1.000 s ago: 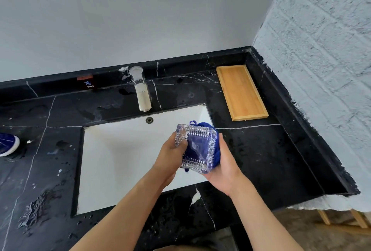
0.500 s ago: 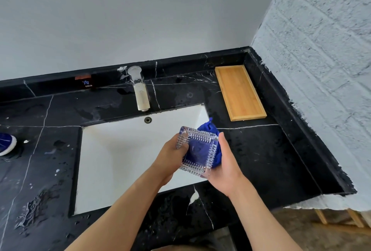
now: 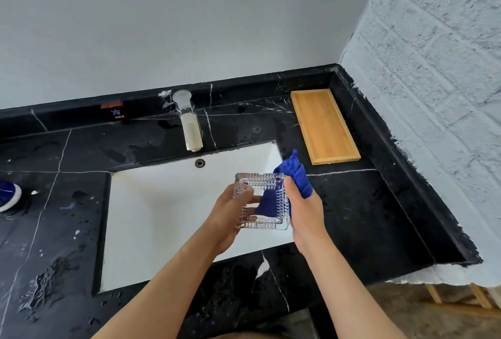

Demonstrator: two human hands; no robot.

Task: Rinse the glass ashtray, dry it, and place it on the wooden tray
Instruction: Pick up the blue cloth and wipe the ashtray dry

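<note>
A square ribbed glass ashtray is held above the right part of the white sink. My left hand grips its left side. My right hand is at its right edge and clutches a blue cloth; part of the cloth lies against the ashtray and shows through the glass. The wooden tray lies bare on the black marble counter at the back right, apart from both hands.
A clear faucet stands behind the sink, with a "COLD" label to its left. A blue-and-white object sits at the left edge. Water drops lie on the counter's left front. A white brick wall bounds the right.
The ashtray has turned in my hands from tilted on edge to flatter and facing up. The blue cloth has shifted from behind it to its right side.
</note>
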